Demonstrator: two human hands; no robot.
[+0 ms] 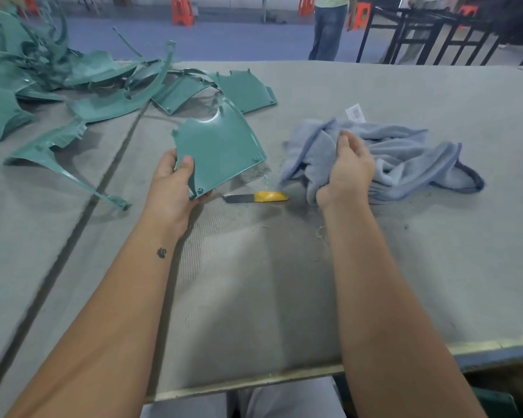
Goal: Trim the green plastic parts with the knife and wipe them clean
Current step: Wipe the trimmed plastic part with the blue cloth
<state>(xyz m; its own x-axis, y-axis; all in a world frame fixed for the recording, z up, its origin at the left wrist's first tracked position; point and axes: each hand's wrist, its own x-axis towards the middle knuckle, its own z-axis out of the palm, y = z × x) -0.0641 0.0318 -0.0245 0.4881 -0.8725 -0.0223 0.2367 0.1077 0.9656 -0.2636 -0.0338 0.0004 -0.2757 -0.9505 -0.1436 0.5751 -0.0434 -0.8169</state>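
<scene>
My left hand (172,182) grips a curved green plastic panel (221,146) by its near left corner, thumb on top, and holds it tilted just above the grey table (254,282). My right hand (349,170) grasps a bunched light blue cloth (405,155) that lies on the table to the right of the panel. A knife with a yellow handle (258,197) lies flat on the table between my hands, its blade pointing left. Neither hand touches it.
A heap of green plastic parts (73,79) fills the table's back left, and one long thin part (58,164) lies left of my hand. Fine shavings litter the felt near the knife. The table's front edge (254,384) is close. A person and orange stools stand beyond.
</scene>
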